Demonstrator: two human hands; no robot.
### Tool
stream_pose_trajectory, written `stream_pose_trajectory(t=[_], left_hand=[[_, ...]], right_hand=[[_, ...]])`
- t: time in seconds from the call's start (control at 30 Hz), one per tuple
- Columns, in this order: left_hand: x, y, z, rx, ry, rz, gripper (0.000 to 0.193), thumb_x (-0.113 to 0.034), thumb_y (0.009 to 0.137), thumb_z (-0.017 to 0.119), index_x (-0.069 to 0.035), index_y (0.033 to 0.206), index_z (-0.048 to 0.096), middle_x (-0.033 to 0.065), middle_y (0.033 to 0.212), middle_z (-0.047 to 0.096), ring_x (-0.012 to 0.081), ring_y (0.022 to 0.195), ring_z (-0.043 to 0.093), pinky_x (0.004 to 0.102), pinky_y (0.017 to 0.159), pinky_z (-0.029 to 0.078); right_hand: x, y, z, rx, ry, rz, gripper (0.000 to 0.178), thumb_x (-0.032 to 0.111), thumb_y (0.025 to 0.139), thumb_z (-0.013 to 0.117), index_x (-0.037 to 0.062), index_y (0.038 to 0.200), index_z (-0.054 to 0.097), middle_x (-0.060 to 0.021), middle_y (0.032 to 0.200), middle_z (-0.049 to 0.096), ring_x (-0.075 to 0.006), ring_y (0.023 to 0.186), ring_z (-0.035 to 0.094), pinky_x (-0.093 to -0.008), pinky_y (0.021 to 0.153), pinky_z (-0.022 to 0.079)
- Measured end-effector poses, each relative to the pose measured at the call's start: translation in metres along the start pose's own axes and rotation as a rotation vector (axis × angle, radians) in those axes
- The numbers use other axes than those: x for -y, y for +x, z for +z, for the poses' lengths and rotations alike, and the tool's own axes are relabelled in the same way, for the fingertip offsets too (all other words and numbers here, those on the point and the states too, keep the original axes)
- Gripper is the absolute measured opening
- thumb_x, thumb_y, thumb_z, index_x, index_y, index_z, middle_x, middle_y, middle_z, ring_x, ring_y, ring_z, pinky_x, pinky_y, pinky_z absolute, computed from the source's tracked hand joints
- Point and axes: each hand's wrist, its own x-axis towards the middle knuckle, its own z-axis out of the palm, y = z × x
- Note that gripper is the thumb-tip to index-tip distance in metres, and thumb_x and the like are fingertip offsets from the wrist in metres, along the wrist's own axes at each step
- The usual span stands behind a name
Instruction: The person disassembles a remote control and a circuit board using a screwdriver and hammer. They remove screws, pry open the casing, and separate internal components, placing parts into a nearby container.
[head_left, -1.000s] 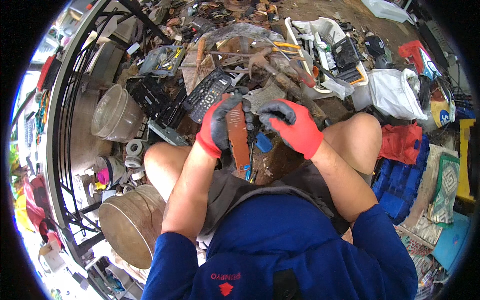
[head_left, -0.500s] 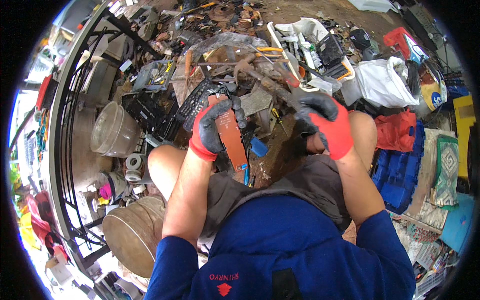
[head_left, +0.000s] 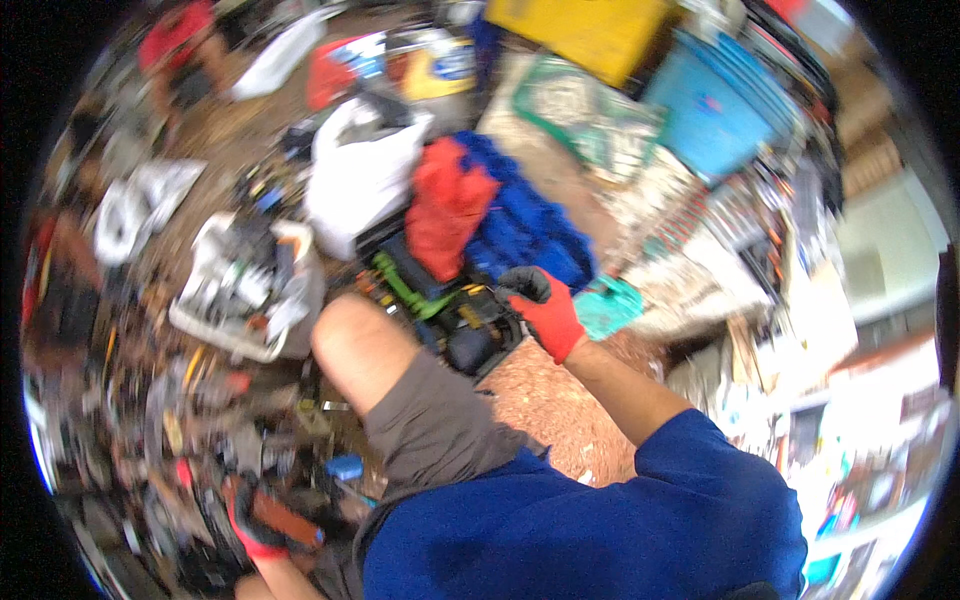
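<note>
My left hand (head_left: 256, 525), in a red glove with dark palm and fingers, is low at the left. It grips a reddish-brown flat panel (head_left: 287, 519), partly blurred. My right hand (head_left: 540, 308), gloved alike, is stretched out past my knee at the middle. Its fingers are loosely curved and I see nothing between them. Just left of it lies a dark open box (head_left: 490, 345) with tools in it, among them a long bright green piece (head_left: 412, 290). Blue moulded plastic (head_left: 525, 215) and a red cloth (head_left: 450, 208) lie beyond the box.
A white bin of scrap (head_left: 265, 347) and a white sack (head_left: 362, 170) stand at the upper left. A teal cloth (head_left: 608, 307) is beside my right hand. Blue tubs (head_left: 715, 105) and a yellow case (head_left: 585, 35) are at the back. Blurred scrap covers the lower left.
The view has swung to the right and blurred. My right hand has left the hammer area and reached across to the tool box. My left hand still holds the panel.
</note>
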Motion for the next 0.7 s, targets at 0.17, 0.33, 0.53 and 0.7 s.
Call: stream_pose_trajectory(t=[0.17,0.33,0.53,0.7], left_hand=[[-0.004,0.036,-0.033,0.655,-1.527,-1.041,0.045,-0.009,0.1,0.04,-0.001,0.144,0.047,0.0162,0.151,0.044,0.029,0.14,0.041,0.0393,0.12,0.028],[-0.003,0.054,-0.052,0.735,-1.583,-1.172,0.041,-0.01,0.1,0.043,-0.002,0.14,0.05,0.0152,0.146,0.048,0.0285,0.136,0.044,0.039,0.117,0.031],[-0.005,0.071,-0.066,0.788,-1.528,-1.166,0.037,-0.012,0.099,0.045,-0.003,0.135,0.054,0.014,0.14,0.052,0.0278,0.131,0.048,0.0387,0.114,0.034],[-0.008,0.065,-0.067,0.85,-1.509,-1.128,0.034,-0.013,0.099,0.048,-0.004,0.13,0.058,0.0129,0.136,0.056,0.0273,0.127,0.052,0.0384,0.112,0.037]], right_hand=[[-0.065,-0.07,-0.152,-0.637,-0.022,0.123,0.018,0.008,0.093,0.068,0.0032,0.111,0.067,-0.003,0.094,0.069,-0.012,0.079,0.063,-0.028,0.072,0.053],[-0.058,-0.082,-0.291,-1.178,-0.414,0.029,0.029,0.027,0.09,0.071,0.0032,0.107,0.072,-0.0097,0.092,0.075,-0.0175,0.084,0.069,-0.0357,0.081,0.053],[-0.032,-0.038,-0.464,-1.455,-0.872,0.205,0.034,0.036,0.086,0.072,0.0107,0.109,0.074,-0.0124,0.103,0.075,-0.0293,0.097,0.071,-0.0408,0.087,0.052],[-0.035,-0.031,-0.608,-1.351,-1.007,0.703,0.055,0.038,0.083,0.073,0.015,0.132,0.063,-0.0105,0.121,0.071,-0.0293,0.112,0.068,-0.0401,0.089,0.054]])
